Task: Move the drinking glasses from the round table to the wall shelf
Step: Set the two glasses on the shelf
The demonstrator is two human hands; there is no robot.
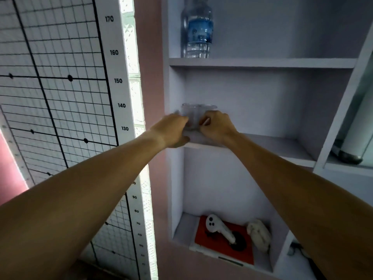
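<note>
Both arms reach up to the middle shelf (262, 140). The left hand (173, 130) and right hand (216, 126) each curl around a clear glass: the left glass (189, 116) and the right glass (210, 108) stand side by side, touching or nearly so, near the shelf's front edge. Set so close to the lip, one could knock the other or tip off on release. Both look empty. Higher up, a water bottle (198, 31) stands on the top shelf.

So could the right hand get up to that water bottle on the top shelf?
Probably yes, but not right now. The right hand is busy at a clear glass on the middle shelf. The water bottle stands one shelf higher with nothing in front of it, so the way looks free.
</note>
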